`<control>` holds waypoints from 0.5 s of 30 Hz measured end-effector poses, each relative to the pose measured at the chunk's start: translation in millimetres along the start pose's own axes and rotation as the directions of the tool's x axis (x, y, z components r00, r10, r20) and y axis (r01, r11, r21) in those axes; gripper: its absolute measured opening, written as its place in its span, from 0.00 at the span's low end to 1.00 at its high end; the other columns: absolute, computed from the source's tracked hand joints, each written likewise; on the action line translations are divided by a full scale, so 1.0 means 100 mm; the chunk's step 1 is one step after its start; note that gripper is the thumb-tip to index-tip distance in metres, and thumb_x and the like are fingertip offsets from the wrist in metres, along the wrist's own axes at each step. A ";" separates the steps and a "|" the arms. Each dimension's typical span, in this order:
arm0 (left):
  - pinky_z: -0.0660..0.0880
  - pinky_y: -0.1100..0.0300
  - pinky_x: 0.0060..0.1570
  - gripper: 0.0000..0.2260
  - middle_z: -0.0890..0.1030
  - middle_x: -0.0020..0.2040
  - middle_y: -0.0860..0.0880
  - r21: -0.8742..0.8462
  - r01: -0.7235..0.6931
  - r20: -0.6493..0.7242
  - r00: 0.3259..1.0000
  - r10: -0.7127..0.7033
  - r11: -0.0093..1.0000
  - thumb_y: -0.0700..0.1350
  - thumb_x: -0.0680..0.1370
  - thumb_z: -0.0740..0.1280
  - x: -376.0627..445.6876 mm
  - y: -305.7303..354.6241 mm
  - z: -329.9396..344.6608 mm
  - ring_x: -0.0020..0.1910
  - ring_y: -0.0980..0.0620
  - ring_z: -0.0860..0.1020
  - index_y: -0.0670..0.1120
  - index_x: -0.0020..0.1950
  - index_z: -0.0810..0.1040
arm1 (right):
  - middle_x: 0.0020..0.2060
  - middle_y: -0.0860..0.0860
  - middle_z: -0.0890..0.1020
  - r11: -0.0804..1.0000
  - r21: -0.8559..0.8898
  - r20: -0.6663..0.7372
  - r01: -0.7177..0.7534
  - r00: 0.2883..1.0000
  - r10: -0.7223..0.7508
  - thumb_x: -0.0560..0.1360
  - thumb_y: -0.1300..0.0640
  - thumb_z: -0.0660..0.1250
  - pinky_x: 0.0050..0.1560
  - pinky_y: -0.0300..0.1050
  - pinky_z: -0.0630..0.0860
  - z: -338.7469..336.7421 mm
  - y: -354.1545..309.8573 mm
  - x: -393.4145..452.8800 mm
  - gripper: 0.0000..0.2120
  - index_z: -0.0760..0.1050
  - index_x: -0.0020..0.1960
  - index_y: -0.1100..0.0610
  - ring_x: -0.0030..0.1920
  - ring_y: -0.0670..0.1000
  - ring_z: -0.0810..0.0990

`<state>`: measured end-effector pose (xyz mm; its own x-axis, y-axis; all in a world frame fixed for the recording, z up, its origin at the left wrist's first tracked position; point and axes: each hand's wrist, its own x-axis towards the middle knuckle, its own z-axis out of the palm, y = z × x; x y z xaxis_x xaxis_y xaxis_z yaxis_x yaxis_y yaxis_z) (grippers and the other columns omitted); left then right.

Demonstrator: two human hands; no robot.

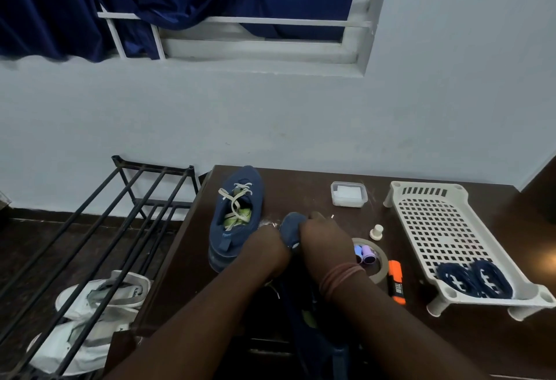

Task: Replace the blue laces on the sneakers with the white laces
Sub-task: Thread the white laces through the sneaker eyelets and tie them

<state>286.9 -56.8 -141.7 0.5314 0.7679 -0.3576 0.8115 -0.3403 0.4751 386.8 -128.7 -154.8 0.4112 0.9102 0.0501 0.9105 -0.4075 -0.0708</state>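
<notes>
Both hands on the second navy fabric sneaker, low centre of frame.

Left hand and right hand close around it, toe pointing up-frame; the white lace tip shows just right of the right hand's fingers, so that hand is nearer.

The dark brown bench carried a blue sneaker, a lidded plastic box and a white perforated tray. A tape roll, an orange marker and a small white cap lay between them.

Bare table lies open between laced sneaker and lidded box.
</notes>
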 end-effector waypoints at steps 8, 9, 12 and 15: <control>0.77 0.52 0.46 0.13 0.82 0.54 0.39 -0.035 -0.007 0.000 1.000 0.007 0.999 0.43 0.75 0.70 -0.03 -0.04 0.02 0.54 0.40 0.81 0.38 0.56 0.79 | 0.43 0.51 0.80 0.879 0.433 -0.464 -0.202 0.786 0.409 0.76 0.54 0.63 0.45 0.42 0.72 -0.82 0.40 0.03 0.09 0.78 0.39 0.54 0.42 0.51 0.79; 0.77 0.52 0.48 0.13 0.82 0.55 0.40 -0.015 -0.018 0.008 1.000 0.018 1.000 0.43 0.76 0.70 -0.03 -0.03 0.01 0.55 0.41 0.81 0.38 0.57 0.79 | 0.44 0.51 0.80 0.803 0.571 -0.493 -0.172 0.711 0.502 0.76 0.55 0.65 0.45 0.41 0.70 -0.94 0.50 0.01 0.08 0.77 0.38 0.54 0.42 0.49 0.76; 0.77 0.52 0.53 0.12 0.81 0.57 0.42 0.035 -0.032 0.028 0.999 0.031 0.999 0.42 0.77 0.69 -0.06 -0.02 0.01 0.57 0.43 0.80 0.38 0.58 0.79 | 0.45 0.52 0.80 0.767 0.617 -0.484 -0.177 0.683 0.547 0.75 0.56 0.65 0.45 0.39 0.66 -1.00 0.75 0.00 0.06 0.78 0.41 0.55 0.43 0.48 0.74; 0.77 0.54 0.49 0.13 0.82 0.56 0.41 0.026 -0.015 0.033 0.999 0.014 1.000 0.43 0.76 0.71 -0.04 -0.03 0.01 0.55 0.42 0.81 0.39 0.57 0.80 | 0.45 0.48 0.79 0.837 0.535 -0.315 -0.115 0.892 0.324 0.73 0.59 0.68 0.47 0.39 0.70 -0.75 0.67 -0.04 0.04 0.80 0.47 0.53 0.47 0.50 0.78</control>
<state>282.8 -59.8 -142.7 0.5505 0.7446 -0.3776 0.8095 -0.3656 0.4593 449.4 -165.1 -85.5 0.6757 0.6565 0.3353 0.6912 -0.4061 -0.5978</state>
